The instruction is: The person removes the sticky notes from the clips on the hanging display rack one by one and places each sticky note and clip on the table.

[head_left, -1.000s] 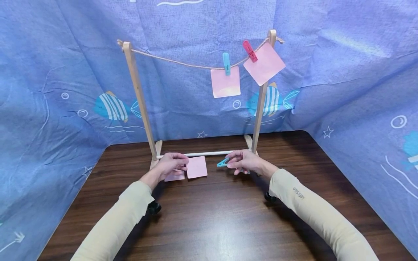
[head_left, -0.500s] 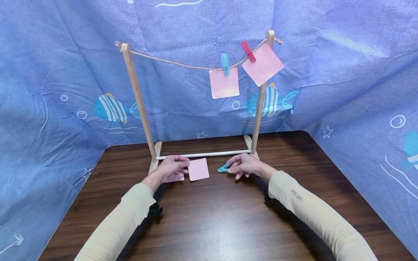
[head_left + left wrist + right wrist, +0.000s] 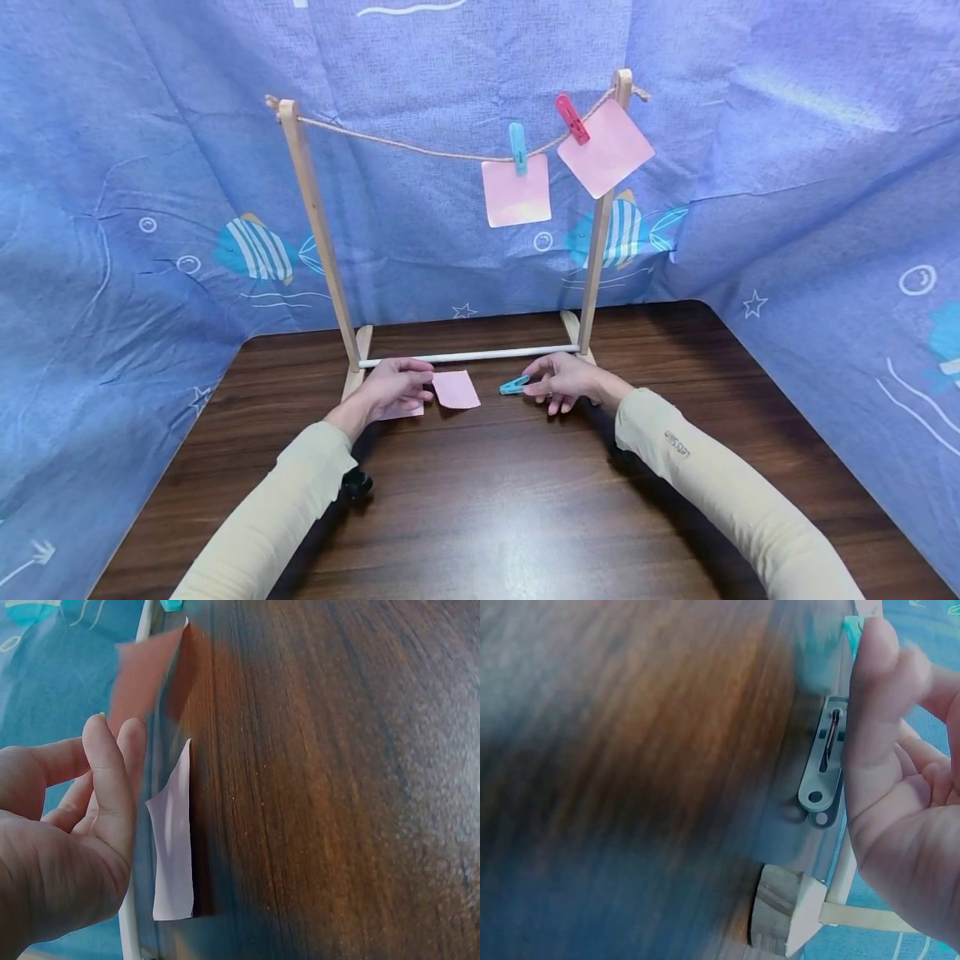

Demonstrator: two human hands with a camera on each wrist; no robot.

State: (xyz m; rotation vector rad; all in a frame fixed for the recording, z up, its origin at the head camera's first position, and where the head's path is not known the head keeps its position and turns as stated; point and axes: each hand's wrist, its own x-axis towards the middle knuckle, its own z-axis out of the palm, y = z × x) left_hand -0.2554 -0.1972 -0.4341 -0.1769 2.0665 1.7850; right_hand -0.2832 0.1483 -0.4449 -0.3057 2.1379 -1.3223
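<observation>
My left hand (image 3: 397, 387) pinches a square pink paper (image 3: 457, 390) by its left edge, over the table. Partly under that hand lies a second pink paper (image 3: 174, 847), slightly curled on the wood. Between thumb and finger, my right hand (image 3: 566, 379) holds a turquoise clothespin (image 3: 514, 385), which points left toward the paper with a gap between them. Below the right hand, a pale clothespin (image 3: 823, 754) rests on the table. Only the tip of the held clothespin shows in the right wrist view.
A rope (image 3: 405, 146) sags between two wooden posts (image 3: 318, 217). On it, a blue clothespin (image 3: 518, 148) and a red clothespin (image 3: 573, 120) hold pink papers. A white rod (image 3: 487, 354) joins the posts low down, just behind my hands. Printed blue cloth surrounds the table.
The held paper has tipped and bent, now looking shorter from above. My right hand has moved slightly down with the turquoise clothespin; both hands keep their hold.
</observation>
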